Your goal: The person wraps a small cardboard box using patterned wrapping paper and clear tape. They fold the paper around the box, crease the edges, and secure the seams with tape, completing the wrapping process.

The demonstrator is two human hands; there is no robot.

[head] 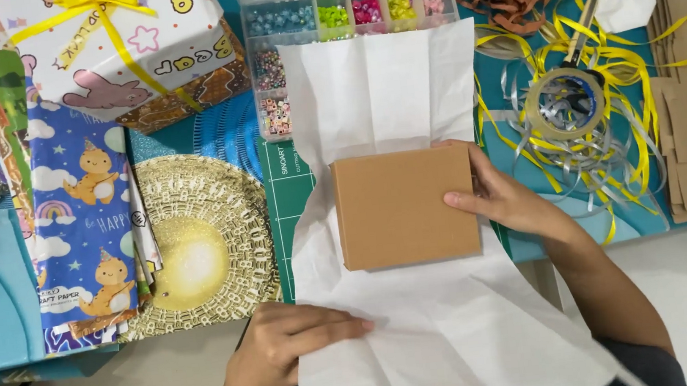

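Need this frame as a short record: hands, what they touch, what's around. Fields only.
view: head camera, looking down
left hand: flat on the lower left part of the white tissue paper sheet
right hand: fingers on the right edge of the square brown cardboard box
box position: closed, lying on the tissue sheet
behind box: clear bead organiser with coloured beads
left side: round gold paper doily, blue cartoon wrapping paper, wrapped gift with yellow ribbon
right side: tape roll among loose yellow ribbon
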